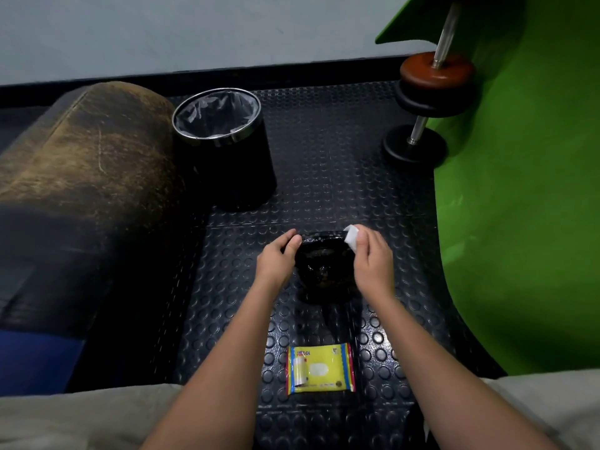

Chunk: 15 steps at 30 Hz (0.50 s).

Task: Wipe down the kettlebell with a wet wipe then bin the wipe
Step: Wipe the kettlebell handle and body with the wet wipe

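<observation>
A glossy black kettlebell (324, 269) stands on the studded rubber floor in the middle of the view. My left hand (276, 256) grips the left end of its handle. My right hand (371, 258) pinches a folded white wet wipe (351, 238) against the handle's right end. A black bin (224, 146) with a chrome rim and a grey liner stands farther back and to the left. Nearer to me lies a yellow pack of wet wipes (319, 368), flat on the floor.
A worn brown and black padded bench (81, 177) runs along the left. A green wall (519, 190) curves along the right, with a dumbbell (428, 102) of black and brown plates leaning against it. My knees in light trousers (65, 420) fill the bottom edge.
</observation>
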Tool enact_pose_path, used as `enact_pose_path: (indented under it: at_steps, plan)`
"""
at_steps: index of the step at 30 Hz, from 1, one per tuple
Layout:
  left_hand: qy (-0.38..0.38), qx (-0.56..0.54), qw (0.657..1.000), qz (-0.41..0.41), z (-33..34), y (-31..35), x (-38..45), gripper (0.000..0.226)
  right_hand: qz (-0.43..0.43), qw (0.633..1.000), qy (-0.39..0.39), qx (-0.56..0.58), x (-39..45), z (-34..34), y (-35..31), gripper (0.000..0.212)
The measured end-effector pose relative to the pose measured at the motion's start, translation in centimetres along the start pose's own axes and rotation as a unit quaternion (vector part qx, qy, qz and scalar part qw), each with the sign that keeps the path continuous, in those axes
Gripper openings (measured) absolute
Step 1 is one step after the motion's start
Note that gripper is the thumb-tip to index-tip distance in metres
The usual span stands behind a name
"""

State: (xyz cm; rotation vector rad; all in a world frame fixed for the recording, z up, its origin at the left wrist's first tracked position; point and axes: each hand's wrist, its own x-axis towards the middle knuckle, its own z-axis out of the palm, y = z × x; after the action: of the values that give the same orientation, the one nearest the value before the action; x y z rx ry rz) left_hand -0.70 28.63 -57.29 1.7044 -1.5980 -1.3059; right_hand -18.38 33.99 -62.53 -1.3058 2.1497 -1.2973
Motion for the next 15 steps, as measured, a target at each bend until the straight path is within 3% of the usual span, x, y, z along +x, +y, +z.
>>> enact_pose_path:
  at_steps: [4, 6, 11, 15]
  plan:
    - [0.002, -0.009, 1.000, -0.002, 0.0, -0.3, 0.1, 0.044, 0.214, 0.972, -0.028, 0.097, 0.0, -1.0, -0.8, 0.049]
    - [0.005, -0.015, 1.000, -0.004, 0.0, -0.4, 0.3, 0.044, 0.247, 0.963, -0.031, 0.101, 0.2, -0.9, -1.1, 0.049]
    - [-0.006, -0.016, 1.000, 0.002, -0.3, -1.1, 0.6, 0.045, 0.148, 0.988, 0.031, 0.028, -0.2, 0.7, -1.3, 0.047]
    - [-0.021, -0.098, 0.994, -0.033, -0.4, -1.8, 0.7, 0.041, 0.031, 0.996, 0.047, -0.073, -0.3, 1.0, -1.6, 0.042]
